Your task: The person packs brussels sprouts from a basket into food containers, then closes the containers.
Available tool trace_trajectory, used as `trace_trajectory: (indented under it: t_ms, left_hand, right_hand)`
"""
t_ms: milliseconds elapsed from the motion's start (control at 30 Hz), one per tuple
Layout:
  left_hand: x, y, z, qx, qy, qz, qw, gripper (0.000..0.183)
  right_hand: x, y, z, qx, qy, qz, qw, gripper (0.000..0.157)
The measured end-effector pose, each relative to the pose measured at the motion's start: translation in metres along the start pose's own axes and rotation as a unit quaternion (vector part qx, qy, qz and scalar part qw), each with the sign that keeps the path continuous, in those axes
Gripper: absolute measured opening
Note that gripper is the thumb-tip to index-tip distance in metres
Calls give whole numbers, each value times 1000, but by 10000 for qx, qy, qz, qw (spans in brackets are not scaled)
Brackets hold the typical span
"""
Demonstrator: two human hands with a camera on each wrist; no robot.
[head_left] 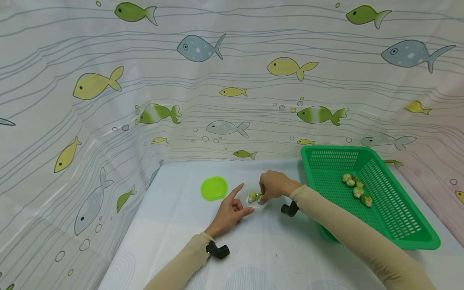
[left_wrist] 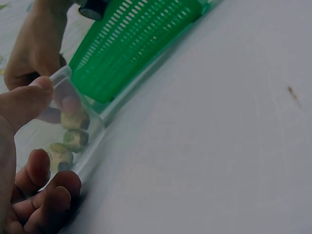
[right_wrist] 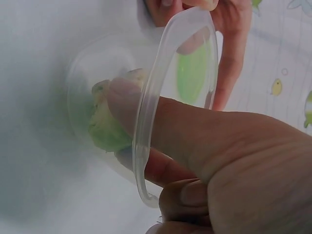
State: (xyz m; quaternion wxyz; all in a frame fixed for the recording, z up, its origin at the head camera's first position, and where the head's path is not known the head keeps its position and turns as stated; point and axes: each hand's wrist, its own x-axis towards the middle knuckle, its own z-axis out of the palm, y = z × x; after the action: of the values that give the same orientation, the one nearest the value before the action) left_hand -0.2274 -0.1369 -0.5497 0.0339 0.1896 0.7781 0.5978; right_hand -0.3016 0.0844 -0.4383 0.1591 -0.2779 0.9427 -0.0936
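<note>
White fish-printed sheet (head_left: 224,72), hung behind and beside the table. Table (head_left: 174,249), pale-covered. Basket (head_left: 417,244), green perforated plastic, along the table's right edge toward the far right corner. Right hand (head_left: 274,185), reaching into the tub, thumb and finger pinching a sprout. Left hand (head_left: 229,209), thumb and forefinger spread at the tub's rim, other fingers curled inward. Tub (right_wrist: 141,141), clear plastic, uncovered, upright near the middle of the table's far edge. Lid (head_left: 214,188), lime green, flat beside the tub, toward the far left corner. Basket sprouts (head_left: 358,191), a loose group on the basket floor. Tub sprouts (head_left: 252,196), three showing through the wall in the left wrist view. Pinched sprout (right_wrist: 109,126), inside the tub; contact with its floor cannot be told. Risks, by judgement: knuckles catching the rim could tip so light a tub, particularly should the left hand slacken; a loose pinch could let the rounded sprout slip.
</note>
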Motion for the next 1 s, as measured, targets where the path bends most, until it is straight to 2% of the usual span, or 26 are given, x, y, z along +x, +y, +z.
trace_trajectory:
  t_ms: [300,567,700,833,1000]
  left_hand:
    - [0,-1,1,-22,-21,-11,10000,96]
    - [0,3,1,-11,3,10,10000,95]
    - [0,2,1,12,9,45,10000,94]
    - [0,1,1,42,-2,120,9999,94]
    - [1,0,0,36,-14,183,9998,93]
  right_hand:
    - [2,4,1,271,9,-112,9996,27]
    - [2,4,0,191,56,-60,9998,26]
    - [2,7,-2,222,-22,-193,9996,25]
    - [-3,18,-12,489,31,-467,9977,22]
    - [-20,41,-38,951,402,-629,9927,19]
